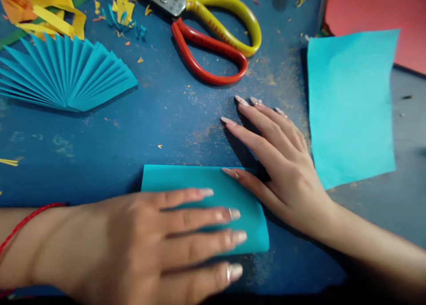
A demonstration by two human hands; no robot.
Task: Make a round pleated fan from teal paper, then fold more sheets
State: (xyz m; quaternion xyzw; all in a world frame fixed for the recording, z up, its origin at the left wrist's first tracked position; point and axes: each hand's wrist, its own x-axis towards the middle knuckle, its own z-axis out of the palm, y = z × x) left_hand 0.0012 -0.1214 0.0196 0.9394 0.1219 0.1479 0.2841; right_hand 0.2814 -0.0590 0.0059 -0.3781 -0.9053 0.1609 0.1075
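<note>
A folded piece of teal paper [186,178] lies on the dark blue table [140,127] near the front. My left hand [140,247] lies flat on it, fingers stretched out to the right and pressing it down. My right hand [276,163] rests open beside the paper's right end, its thumb touching the top edge and its fingers spread on the table.
A flat teal sheet [351,105] lies to the right. A pleated teal paper fan [66,74] sits at the upper left. Scissors [213,34] with red and yellow-green handles lie at the top. Yellow paper strips [43,12] and scraps are scattered behind. A red sheet [376,16] fills the top right corner.
</note>
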